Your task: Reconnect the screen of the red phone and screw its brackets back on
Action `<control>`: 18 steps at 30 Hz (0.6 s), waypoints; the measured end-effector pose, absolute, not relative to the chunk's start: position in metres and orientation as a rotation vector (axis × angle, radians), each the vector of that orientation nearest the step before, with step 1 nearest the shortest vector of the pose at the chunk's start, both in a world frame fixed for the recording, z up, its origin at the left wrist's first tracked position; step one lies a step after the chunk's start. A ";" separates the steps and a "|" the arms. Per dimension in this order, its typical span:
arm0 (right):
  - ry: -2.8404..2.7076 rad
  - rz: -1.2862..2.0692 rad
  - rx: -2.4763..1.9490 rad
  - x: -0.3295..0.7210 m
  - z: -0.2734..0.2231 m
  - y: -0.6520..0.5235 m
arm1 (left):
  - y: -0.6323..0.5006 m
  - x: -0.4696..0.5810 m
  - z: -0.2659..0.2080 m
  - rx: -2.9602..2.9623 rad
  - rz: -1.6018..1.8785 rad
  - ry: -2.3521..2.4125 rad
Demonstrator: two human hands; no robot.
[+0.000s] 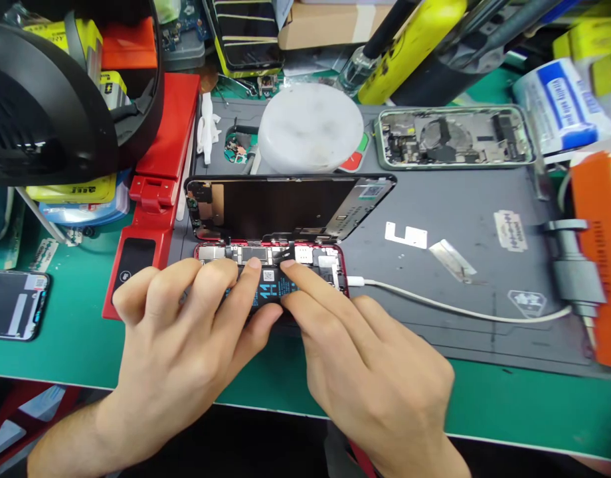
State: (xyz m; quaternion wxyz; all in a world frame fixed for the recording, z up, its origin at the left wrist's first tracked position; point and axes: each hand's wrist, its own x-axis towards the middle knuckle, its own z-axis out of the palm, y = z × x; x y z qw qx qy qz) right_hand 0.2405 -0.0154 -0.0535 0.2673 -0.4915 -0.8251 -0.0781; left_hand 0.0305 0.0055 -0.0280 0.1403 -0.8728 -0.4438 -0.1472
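Note:
An opened smartphone [330, 261] with a red frame lies in front of me, its battery [268, 289] and circuit board exposed. Its display [275, 206] stands tilted up along the far edge, showing its inner side. My left hand [186, 332] is closed around the left and near side, its index fingertip pressing on the board and its thumb by the battery. My right hand [370, 365] has its fingers closed together, with the index fingertip on a small black flex cable [284, 254]. A white charging cable [355, 281] is plugged into the phone's right end.
Behind the display stands a round whitish object [310, 126]. A second opened phone [455, 137] lies at the back right. Metal pieces [406, 235] rest on the grey mat [435, 199]. A red device [146, 226] is at left, an orange box [602, 265] at right.

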 end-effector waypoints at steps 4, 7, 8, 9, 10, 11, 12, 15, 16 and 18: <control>-2.270 -0.243 -1.321 0.241 -0.054 -0.015 | 0.002 0.032 -0.031 -2.535 -0.520 -1.351; -2.285 -0.262 -1.318 0.241 -0.054 -0.014 | -0.001 0.036 -0.026 -2.534 -0.472 -1.437; -2.289 -0.261 -1.317 0.240 -0.054 -0.013 | -0.001 0.038 -0.024 -2.524 -0.451 -1.461; -2.291 -0.256 -1.316 0.240 -0.053 -0.012 | -0.001 0.039 -0.022 -2.513 -0.437 -1.476; -2.290 -0.248 -1.316 0.239 -0.052 -0.011 | 0.000 0.041 -0.020 -2.500 -0.438 -1.476; -2.288 -0.238 -1.314 0.239 -0.052 -0.010 | 0.001 0.043 -0.020 -2.490 -0.447 -1.461; -2.284 -0.232 -1.311 0.238 -0.051 -0.009 | 0.003 0.044 -0.020 -2.484 -0.457 -1.432; -2.266 -0.210 -1.299 0.237 -0.050 -0.006 | 0.008 0.045 -0.023 -2.475 -0.446 -1.372; -2.255 -0.198 -1.291 0.237 -0.050 -0.006 | 0.008 0.045 -0.024 -2.473 -0.442 -1.359; -2.214 -0.174 -1.278 0.237 -0.051 -0.008 | 0.007 0.046 -0.025 -2.466 -0.431 -1.329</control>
